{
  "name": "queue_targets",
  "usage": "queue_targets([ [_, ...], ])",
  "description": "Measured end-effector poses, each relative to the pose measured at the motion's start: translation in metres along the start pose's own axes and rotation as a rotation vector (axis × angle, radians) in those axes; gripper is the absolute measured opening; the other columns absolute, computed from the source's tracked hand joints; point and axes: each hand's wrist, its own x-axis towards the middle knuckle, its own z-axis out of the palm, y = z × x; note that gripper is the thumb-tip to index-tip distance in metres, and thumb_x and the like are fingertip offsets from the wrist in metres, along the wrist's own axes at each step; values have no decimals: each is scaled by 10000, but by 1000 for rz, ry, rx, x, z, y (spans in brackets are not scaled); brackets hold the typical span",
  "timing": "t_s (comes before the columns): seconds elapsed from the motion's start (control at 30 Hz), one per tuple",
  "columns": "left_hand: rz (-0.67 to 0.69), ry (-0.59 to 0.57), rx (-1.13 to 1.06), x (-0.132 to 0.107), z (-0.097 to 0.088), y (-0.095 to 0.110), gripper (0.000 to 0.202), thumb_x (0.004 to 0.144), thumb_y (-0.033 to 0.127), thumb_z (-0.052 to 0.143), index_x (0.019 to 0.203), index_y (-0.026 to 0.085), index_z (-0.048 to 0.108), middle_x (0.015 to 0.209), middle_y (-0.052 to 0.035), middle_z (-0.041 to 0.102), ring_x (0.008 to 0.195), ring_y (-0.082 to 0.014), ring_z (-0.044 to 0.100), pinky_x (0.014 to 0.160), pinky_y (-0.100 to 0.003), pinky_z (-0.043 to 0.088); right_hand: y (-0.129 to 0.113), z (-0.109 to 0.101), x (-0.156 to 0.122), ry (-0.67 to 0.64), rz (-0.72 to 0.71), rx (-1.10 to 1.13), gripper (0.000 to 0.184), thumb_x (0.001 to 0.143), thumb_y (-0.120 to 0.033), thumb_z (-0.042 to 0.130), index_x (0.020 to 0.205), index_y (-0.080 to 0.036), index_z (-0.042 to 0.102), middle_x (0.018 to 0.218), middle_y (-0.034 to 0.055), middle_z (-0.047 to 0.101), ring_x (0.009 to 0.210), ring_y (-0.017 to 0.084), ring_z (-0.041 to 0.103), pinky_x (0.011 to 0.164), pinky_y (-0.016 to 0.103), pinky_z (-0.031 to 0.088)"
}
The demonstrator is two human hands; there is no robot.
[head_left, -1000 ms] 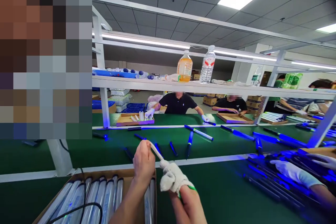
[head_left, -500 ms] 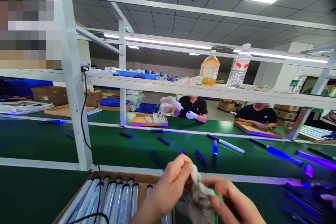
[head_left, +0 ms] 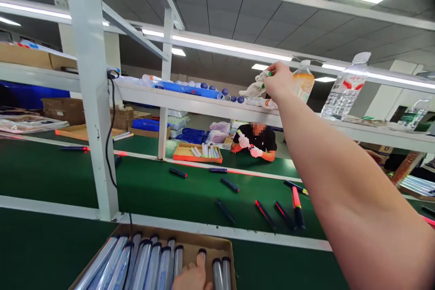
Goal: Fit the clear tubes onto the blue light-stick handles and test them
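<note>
My right hand (head_left: 279, 82) reaches up to the shelf, its fingers closed on a white work glove (head_left: 254, 88) with green trim. The glove is at shelf height, beside a bottle of orange drink (head_left: 303, 82). Low in the view, my left hand (head_left: 192, 277) is inside a cardboard box (head_left: 217, 241). Its fingers are at a clear plastic tube with a black cap (head_left: 202, 252) and look closed on it; the lower part of the grip is cut off by the frame. Several more clear capped tubes (head_left: 146, 260) lie to the left in this box.
A white frame post (head_left: 90, 99) with a hanging black cable (head_left: 110, 145) stands at left. Several dark light sticks (head_left: 265, 214), some glowing red, lie on the green belt (head_left: 142, 199). A water bottle (head_left: 345, 88) stands on the shelf (head_left: 204, 105). A gloved co-worker (head_left: 256, 140) sits opposite.
My right hand has carried the glove from in front of me up to the shelf. My left hand has let go of the glove and moved down into the tube box. The lights turned from blue to red.
</note>
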Motion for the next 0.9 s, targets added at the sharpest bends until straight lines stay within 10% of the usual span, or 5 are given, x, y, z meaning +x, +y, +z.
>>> queue_targets([
  [0.17, 41, -65, 7, -17, -5, 12, 567, 947, 46, 488, 1513, 31, 495, 1269, -287, 708, 1201, -404, 719, 950, -479, 559, 5, -8, -40, -175, 63, -132, 225, 903, 24, 607, 1103, -6, 707, 1159, 155, 721, 1095, 214, 659, 1008, 451, 461],
  [0.33, 67, -1, -460, -21, -14, 0, 358, 1017, 176, 451, 1369, 133, 496, 1138, -174, 747, 1095, -348, 734, 951, -457, 527, 39, -52, -177, -19, -163, -142, 304, 1080, -136, 429, 1328, -148, 605, 1389, 136, 599, 1377, 255, 458, 1219, 478, 295],
  [0.57, -260, 103, -1748, -29, -37, 10, 371, 979, 428, 599, 1308, 265, 551, 952, -34, 652, 787, -209, 651, 558, -274, 551, 174, 47, -390, -796, 267, -239, 158, 1014, -306, 763, 1006, -156, 714, 979, 24, 728, 853, 183, 709, 824, 372, 618],
  [0.73, -460, -83, -2030, -33, -67, 25, 301, 1084, 409, 493, 935, 168, 594, 690, 16, 543, 463, -79, 464, 398, -158, 410, 220, 81, -415, -880, 560, -260, 270, 1028, -359, 746, 1210, -163, 704, 1257, 90, 702, 1117, 264, 695, 995, 491, 586],
  [0.9, -419, 55, -2182, -21, -72, 33, 240, 1098, 267, 519, 893, 153, 569, 684, 29, 546, 455, -55, 499, 423, -133, 445, 195, 27, -425, -880, 654, 74, 292, 1060, -423, 671, 1201, -168, 661, 1144, 72, 699, 1058, 250, 687, 973, 463, 566],
])
